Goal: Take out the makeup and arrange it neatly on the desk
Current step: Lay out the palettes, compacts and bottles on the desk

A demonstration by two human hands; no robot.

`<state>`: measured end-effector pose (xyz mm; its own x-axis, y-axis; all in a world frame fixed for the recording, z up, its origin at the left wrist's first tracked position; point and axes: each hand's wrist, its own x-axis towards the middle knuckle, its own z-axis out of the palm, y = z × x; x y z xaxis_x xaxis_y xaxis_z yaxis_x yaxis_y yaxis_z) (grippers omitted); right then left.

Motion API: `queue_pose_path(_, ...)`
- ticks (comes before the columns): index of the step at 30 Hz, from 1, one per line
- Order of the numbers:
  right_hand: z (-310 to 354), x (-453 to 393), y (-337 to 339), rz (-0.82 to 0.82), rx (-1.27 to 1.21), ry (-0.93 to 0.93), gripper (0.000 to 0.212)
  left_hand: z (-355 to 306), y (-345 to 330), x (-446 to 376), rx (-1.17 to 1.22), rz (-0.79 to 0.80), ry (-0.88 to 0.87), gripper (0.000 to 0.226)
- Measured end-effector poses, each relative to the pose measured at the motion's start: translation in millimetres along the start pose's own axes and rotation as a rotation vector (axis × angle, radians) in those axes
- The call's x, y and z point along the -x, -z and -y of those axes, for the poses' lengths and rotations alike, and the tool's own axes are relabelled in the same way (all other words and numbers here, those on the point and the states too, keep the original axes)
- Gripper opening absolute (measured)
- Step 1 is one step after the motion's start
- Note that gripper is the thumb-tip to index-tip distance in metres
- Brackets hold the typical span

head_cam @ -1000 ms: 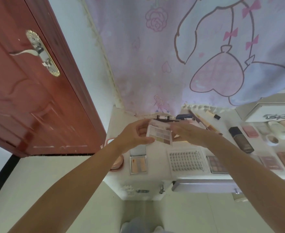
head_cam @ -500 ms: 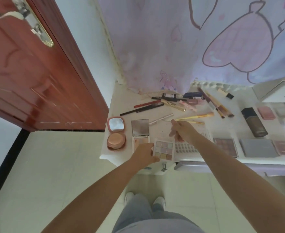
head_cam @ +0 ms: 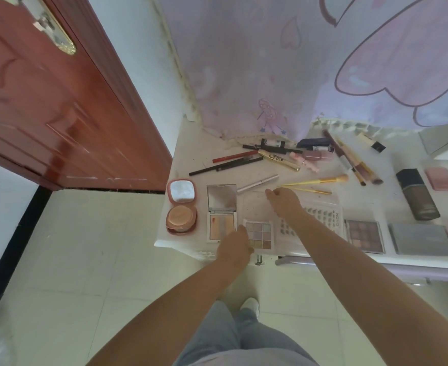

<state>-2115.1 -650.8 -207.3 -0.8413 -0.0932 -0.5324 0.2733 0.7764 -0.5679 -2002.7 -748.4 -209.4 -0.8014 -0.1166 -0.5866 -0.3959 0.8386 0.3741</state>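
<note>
We hold the small eyeshadow palette (head_cam: pixel 259 235) flat at the front edge of the table (head_cam: pixel 191 143), in the gap between the open concealer compact (head_cam: pixel 221 212) and the nail-tip sheet (head_cam: pixel 320 215), likely so the flat cases form one row along the front. Our left hand (head_cam: pixel 234 247) touches the palette's near left corner; whether it pinches the case we cannot tell. Our right hand (head_cam: pixel 283 203) hovers loosely curled above the table, holding nothing. The palette lies open, a grid of pale lilac, grey and gold pans in a clear frame.
</note>
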Motion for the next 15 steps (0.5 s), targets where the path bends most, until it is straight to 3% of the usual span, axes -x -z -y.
queue_pose_path(7,-2.1,-5.4,5.0,-0.065,0.023,0.065,0.028,-0.6,-0.7,-1.4,-0.063,-0.011,0.014,0.029)
queue_pose_path(11,-5.8,-6.7,4.0,-0.03,-0.046,0.069,0.035,-2.4,-2.6,-2.1,-0.113,-0.022,0.016,0.04)
queue_pose_path(15,-6.5,-7.5,3.9,0.054,0.121,0.094,0.043,-2.4,-6.7,-5.1,-0.15,-0.03,0.006,0.048)
